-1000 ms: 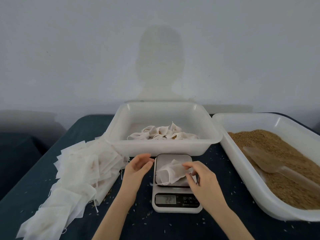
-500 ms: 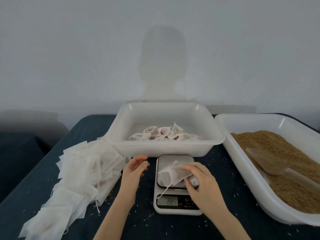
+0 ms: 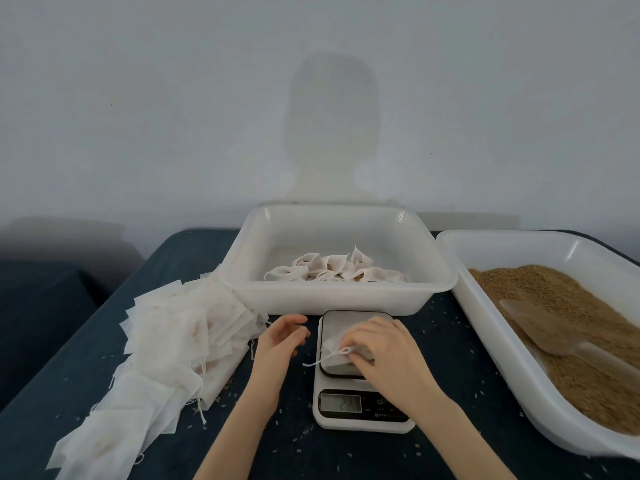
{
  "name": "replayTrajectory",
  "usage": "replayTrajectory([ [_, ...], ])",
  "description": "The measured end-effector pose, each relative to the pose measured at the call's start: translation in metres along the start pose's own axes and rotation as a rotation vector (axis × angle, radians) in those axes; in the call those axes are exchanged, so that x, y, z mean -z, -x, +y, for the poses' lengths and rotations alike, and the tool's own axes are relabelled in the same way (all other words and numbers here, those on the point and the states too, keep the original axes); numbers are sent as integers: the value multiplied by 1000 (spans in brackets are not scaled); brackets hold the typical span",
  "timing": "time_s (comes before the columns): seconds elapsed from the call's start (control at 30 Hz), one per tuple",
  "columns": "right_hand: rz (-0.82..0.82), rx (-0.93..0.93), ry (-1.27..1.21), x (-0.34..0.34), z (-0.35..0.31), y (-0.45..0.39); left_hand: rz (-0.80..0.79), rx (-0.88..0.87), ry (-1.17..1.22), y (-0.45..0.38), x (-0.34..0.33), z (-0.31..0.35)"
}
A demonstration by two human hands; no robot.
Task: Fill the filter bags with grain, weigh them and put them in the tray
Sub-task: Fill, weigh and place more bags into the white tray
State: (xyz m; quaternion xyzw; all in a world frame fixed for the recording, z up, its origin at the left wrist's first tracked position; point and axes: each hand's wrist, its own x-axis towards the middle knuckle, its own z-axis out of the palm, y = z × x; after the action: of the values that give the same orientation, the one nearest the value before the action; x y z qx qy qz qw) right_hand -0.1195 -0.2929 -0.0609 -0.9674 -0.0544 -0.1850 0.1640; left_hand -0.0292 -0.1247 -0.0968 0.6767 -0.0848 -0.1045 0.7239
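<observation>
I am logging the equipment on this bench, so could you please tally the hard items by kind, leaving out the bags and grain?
White plastic trays: 2, the bag tray and the grain tray
Digital scales: 1
Scoops: 1, lying in the grain
Total: 4

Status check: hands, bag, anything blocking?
Right hand pinching filter bag on scale. Left hand open, empty. Tray path unobstructed.
</observation>
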Motion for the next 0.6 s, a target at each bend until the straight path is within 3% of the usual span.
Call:
replayTrajectory([
  [0.23, 51, -249, -375, 28, 6, -27, -18, 9, -1, 0, 0, -1],
  [0.4, 219, -315, -650, 59, 8, -64, -27, 16, 19, 0, 0, 0],
  [0.53, 398, -321, -663, 73, 15, -107, -39, 27, 6, 0, -1, 0],
  [0.6, 405, -316, -552, 67, 17, -124, -43, 37, -1, 0, -1, 0],
])
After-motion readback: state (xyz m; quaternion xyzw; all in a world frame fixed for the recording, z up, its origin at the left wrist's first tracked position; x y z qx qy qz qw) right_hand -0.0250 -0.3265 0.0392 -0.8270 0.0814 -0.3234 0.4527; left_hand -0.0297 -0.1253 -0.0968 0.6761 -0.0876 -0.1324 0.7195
